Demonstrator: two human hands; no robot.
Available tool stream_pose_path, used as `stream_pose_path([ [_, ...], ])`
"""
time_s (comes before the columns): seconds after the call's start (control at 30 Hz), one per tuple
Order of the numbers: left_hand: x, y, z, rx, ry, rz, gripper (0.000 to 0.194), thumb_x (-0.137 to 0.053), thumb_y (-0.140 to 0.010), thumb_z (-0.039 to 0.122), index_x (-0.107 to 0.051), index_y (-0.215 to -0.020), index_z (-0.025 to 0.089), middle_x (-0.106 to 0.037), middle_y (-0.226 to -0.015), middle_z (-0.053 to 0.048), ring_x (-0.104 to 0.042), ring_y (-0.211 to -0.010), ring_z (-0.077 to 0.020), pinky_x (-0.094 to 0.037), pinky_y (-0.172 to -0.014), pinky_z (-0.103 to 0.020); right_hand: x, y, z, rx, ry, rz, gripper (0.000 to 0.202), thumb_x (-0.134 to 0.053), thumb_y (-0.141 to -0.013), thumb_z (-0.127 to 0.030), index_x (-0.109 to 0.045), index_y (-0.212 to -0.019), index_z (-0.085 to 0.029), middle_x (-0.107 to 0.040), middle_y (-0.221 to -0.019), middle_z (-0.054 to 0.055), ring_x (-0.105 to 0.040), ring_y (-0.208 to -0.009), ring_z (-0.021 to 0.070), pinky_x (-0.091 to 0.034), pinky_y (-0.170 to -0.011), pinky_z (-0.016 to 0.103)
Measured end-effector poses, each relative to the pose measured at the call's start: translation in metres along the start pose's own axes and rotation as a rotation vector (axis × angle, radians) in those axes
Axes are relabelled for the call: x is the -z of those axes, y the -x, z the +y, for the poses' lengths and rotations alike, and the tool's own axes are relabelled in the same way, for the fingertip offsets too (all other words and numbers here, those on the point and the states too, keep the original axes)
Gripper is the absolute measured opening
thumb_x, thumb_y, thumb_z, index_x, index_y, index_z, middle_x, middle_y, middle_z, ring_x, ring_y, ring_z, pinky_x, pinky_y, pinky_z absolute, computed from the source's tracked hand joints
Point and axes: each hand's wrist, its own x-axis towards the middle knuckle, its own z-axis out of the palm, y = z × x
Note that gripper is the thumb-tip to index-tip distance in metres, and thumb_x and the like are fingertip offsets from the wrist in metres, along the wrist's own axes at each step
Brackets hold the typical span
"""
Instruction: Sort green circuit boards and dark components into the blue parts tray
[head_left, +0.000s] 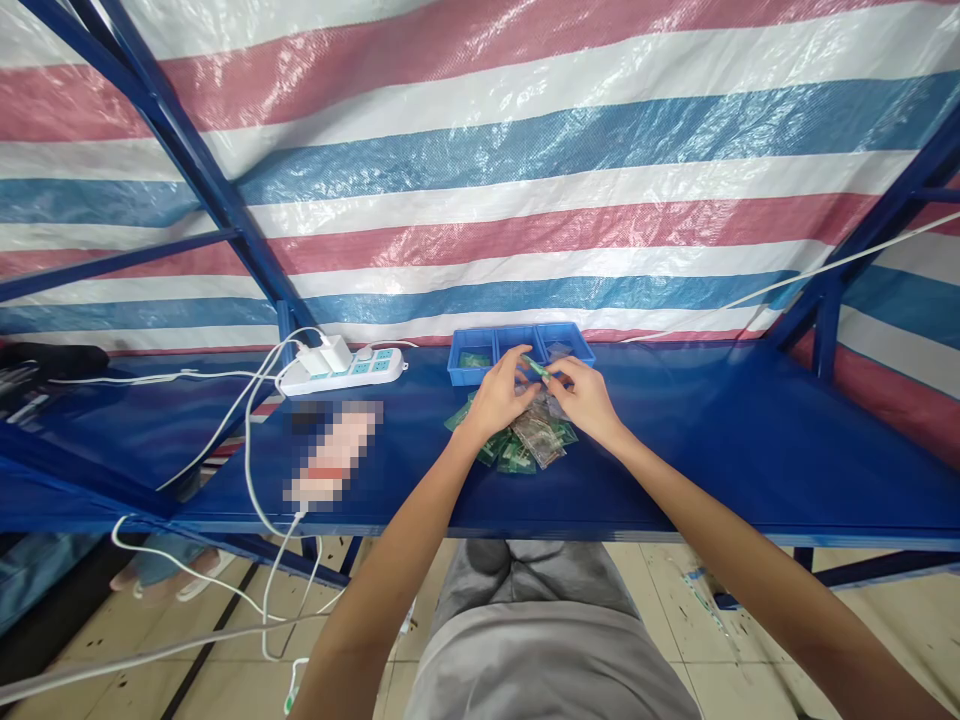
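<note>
Between my two hands is a small green packet [536, 367], tilted, in front of a blue divided tray [470, 376]. My left hand [504, 392] has its fingers curled round the packet's left end. The fingers of my right hand [583, 392] pinch its right end. Under and below my hands lies a loose pile of small clear bags [538, 436] and green packets [516, 457], partly hidden by the hands. The tray's left compartment holds some green pieces, and clear bags show in the right one.
A white power strip [345, 372] with plugs and cables stands at the left on the blue shelf [720, 450]. Nearer lies a blurred-out pinkish object [337, 455] with a cable. Blue metal posts rise at both sides before a striped sheet [525, 230]. A person's foot [206, 575] shows lower left.
</note>
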Motion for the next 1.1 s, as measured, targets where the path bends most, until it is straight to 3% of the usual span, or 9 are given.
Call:
stream_pose_path([
  [0.13, -0.001, 0.001, -0.001, -0.002, -0.035, -0.032, 0.09, -0.069, -0.089, 0.04, -0.016, -0.16, 0.026, -0.059, -0.126, -0.011, -0.067, -0.094, -0.0224, -0.055, -0.072, -0.031, 0.001, 0.002, -0.007, 0.035, 0.018, 0.028, 0.015, -0.055, -0.086, -0.026, -0.069, -0.09, -0.02, -0.068, -0.117, 0.011, -0.071, -0.079, 0.0214, -0.055, -0.057, 0.032],
  [0.23, -0.001, 0.003, 0.001, -0.009, -0.079, -0.051, 0.097, -0.068, -0.089, 0.04, -0.006, -0.163, 0.026, -0.06, -0.125, -0.012, -0.066, -0.097, -0.0234, -0.055, -0.073, -0.031, 0.003, 0.004, -0.013, 0.034, -0.001, 0.003, 0.015, -0.057, -0.087, -0.029, -0.07, -0.088, -0.021, -0.067, -0.129, 0.011, -0.072, -0.093, 0.0263, -0.057, -0.057, 0.034],
  [0.4, 0.0, 0.003, 0.011, -0.097, -0.154, -0.09, 0.063, -0.053, -0.098, 0.031, -0.03, -0.157, 0.025, -0.057, -0.131, -0.011, -0.064, -0.105, -0.0224, -0.055, -0.081, -0.031, 0.005, 0.004, -0.018, -0.017, -0.072, -0.044, 0.02, -0.062, -0.089, -0.039, -0.071, -0.088, -0.022, -0.059, -0.143, 0.01, -0.071, -0.103, 0.031, -0.056, -0.055, 0.033],
  [0.53, 0.002, 0.003, 0.012, -0.097, -0.187, -0.067, 0.042, -0.044, -0.101, 0.026, -0.05, -0.142, 0.022, -0.061, -0.122, -0.011, -0.065, -0.098, -0.0214, -0.054, -0.081, -0.031, 0.006, 0.002, -0.015, -0.053, -0.169, 0.0, 0.027, -0.062, -0.089, -0.047, -0.072, -0.095, -0.022, -0.065, -0.131, 0.011, -0.068, -0.11, 0.0301, -0.058, -0.056, 0.03],
  [0.6, 0.003, 0.002, 0.011, -0.071, -0.193, -0.06, 0.043, -0.041, -0.101, 0.025, -0.048, -0.144, 0.021, -0.063, -0.115, -0.01, -0.066, -0.089, -0.0207, -0.053, -0.079, -0.032, 0.006, 0.0, -0.013, -0.087, -0.205, 0.02, 0.028, -0.061, -0.089, -0.047, -0.071, -0.096, -0.022, -0.069, -0.116, 0.011, -0.068, -0.103, 0.0279, -0.059, -0.06, 0.031],
  [0.77, 0.008, 0.002, 0.01, 0.016, -0.172, 0.006, 0.064, -0.044, -0.101, 0.029, -0.02, -0.16, 0.024, -0.066, -0.111, -0.009, -0.066, -0.081, -0.0191, -0.053, -0.072, -0.03, 0.007, -0.001, -0.011, -0.192, -0.311, 0.004, 0.026, -0.063, -0.087, -0.046, -0.069, -0.097, -0.022, -0.07, -0.099, 0.008, -0.068, -0.089, 0.0242, -0.057, -0.06, 0.03],
  [0.9, 0.011, 0.001, 0.013, -0.066, -0.184, -0.026, 0.051, -0.049, -0.099, 0.026, -0.044, -0.149, 0.028, -0.064, -0.122, -0.008, -0.066, -0.088, -0.0176, -0.053, -0.076, -0.028, 0.008, -0.002, -0.01, -0.258, -0.472, 0.031, 0.027, -0.062, -0.084, -0.04, -0.066, -0.104, -0.022, -0.069, -0.1, 0.006, -0.069, -0.083, 0.0204, -0.055, -0.057, 0.027],
  [1.1, 0.011, 0.001, 0.013, -0.049, -0.233, 0.014, 0.037, -0.042, -0.105, 0.033, -0.06, -0.136, 0.024, -0.068, -0.103, -0.006, -0.064, -0.082, -0.0165, -0.052, -0.077, -0.029, 0.011, -0.003, -0.011, -0.291, -0.538, -0.015, 0.035, -0.059, -0.082, -0.034, -0.064, -0.114, -0.021, -0.073, -0.106, 0.008, -0.072, -0.086, 0.021, -0.053, -0.056, 0.025],
])
